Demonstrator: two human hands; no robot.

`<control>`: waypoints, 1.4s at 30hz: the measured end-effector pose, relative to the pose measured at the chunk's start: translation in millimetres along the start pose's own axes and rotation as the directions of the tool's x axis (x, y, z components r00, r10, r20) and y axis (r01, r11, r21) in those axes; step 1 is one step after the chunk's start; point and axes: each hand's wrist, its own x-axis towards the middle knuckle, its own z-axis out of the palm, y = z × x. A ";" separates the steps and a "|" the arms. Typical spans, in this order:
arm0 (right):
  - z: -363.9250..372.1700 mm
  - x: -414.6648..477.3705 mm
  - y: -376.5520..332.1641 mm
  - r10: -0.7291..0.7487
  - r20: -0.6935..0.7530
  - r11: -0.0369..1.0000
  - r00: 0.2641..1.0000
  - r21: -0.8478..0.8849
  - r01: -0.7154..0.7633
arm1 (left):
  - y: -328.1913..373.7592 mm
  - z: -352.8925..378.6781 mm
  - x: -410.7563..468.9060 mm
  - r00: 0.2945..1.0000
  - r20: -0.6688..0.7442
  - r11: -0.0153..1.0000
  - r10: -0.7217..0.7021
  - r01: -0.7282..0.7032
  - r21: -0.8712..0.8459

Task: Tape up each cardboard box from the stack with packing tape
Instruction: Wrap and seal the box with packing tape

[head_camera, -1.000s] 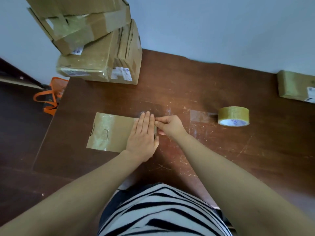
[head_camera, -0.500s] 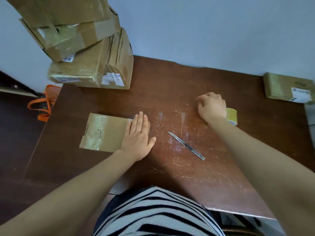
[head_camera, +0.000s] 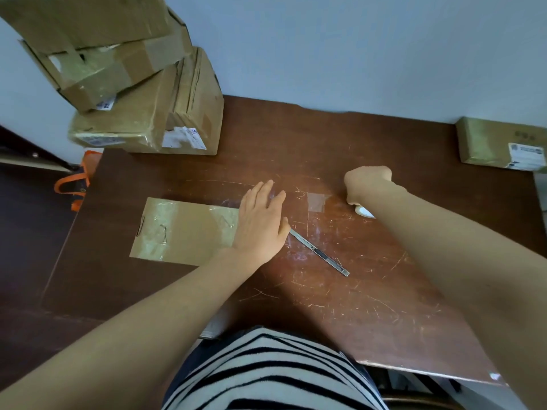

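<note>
Pressing box point(head_camera: 183, 229) at 9 o'clock with flat, straight-fingered left hand point(head_camera: 260, 226). Clutching mostly hidden tape point(head_camera: 364, 212) at 2 o'clock in curled right hand point(head_camera: 368, 184). Knife point(head_camera: 319, 253) beside left hand, at 4; stack point(head_camera: 133, 84) at 11.

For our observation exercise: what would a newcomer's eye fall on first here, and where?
The crooked stack of cardboard boxes at the far left corner of the table stands out first. At centre, the left hand lies flat on a flat cardboard box, a slim utility knife beside it on the right. Farther right, the right hand curls over a mostly hidden tape roll.
</note>
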 end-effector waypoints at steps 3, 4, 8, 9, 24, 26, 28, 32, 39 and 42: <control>2.0 6.3 -1.7 -0.014 0.080 1.000 0.997 0.020 0.012 | 5.0 -1.2 3.4 1.000 0.013 0.999 -0.009 0.010 -0.031; 0.7 8.1 -0.8 -0.017 0.107 0.999 0.994 0.035 0.014 | 7.0 -1.3 4.4 1.000 0.016 0.999 -0.014 0.015 -0.039; -13.4 10.7 4.4 -0.052 0.207 0.995 0.977 0.098 0.032 | 14.7 -0.4 6.5 0.998 0.048 0.998 -0.032 0.035 -0.060; -17.0 11.0 5.4 -0.051 0.235 0.994 0.971 0.101 0.028 | 16.0 -0.5 6.8 0.998 0.056 0.997 -0.037 0.040 -0.063; -11.9 -13.0 -1.2 -0.040 0.033 0.978 0.999 0.208 0.032 | 40.9 -7.0 23.6 0.767 0.490 0.175 -0.415 0.595 -0.784; -22.3 -24.4 -8.3 -0.066 -0.018 0.984 0.998 0.166 0.068 | 44.3 -6.5 26.1 0.642 0.665 -0.148 -0.382 0.668 -0.729; -33.4 -36.3 -11.7 -0.094 -0.054 0.981 0.994 0.168 0.102 | 46.9 -3.6 25.5 0.564 0.772 -0.350 -0.293 0.688 -0.636; -65.3 -64.7 -6.3 -0.192 -0.133 0.938 0.972 0.266 0.222 | 48.9 -2.6 25.7 0.514 0.857 -0.598 -0.042 0.674 -0.433; -72.7 -85.2 37.4 -0.213 -0.103 0.833 0.972 0.500 0.236 | 44.6 -6.9 33.2 0.626 0.772 -0.745 -0.115 0.460 -0.483; -45.9 -81.8 53.5 -0.250 -0.065 0.678 0.966 0.701 0.223 | 38.4 -12.8 34.9 0.641 0.747 -0.629 -0.180 0.509 -0.588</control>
